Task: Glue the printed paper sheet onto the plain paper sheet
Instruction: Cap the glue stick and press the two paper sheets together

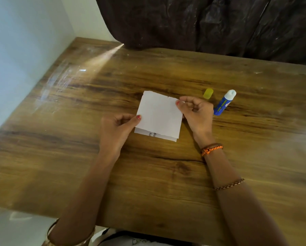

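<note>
Roughly mid-table, two sheets stacked and held just above or on the wooden table (166,174) — cannot tell which. On top, plain paper sheet (160,115): white, blank on the visible face, roughly square, turned a little clockwise, far edge ragged as if torn. Beneath it, printed paper sheet (153,134): only a narrow strip peeking out along the near edge, white, with a few black letters running sideways, too cropped to read as words. Near edges of the two out of line, upper one stopping short of the lower.

Left hand (117,128) at the left edge of the stack, thumb and curled fingers pinching the paper, red-painted thumbnail lying on the top sheet. Right hand (197,112) at the far right corner, thumb and forefinger pinching the edge, remaining fingers curled in behind; red nail visible there too. Orange braided band (211,149) round the right wrist, beaded bracelet (229,184) further up the forearm, metal bangle (68,240) on the left arm at the lower edge of view.

Just beside the right hand, blue glue tube (224,102) with white tip, uncapped, lying tilted on the table. Near it, apart from the tube, yellow cap (208,93). Behind the table, dark plastic sheet (210,22) and pale wall (24,41).
</note>
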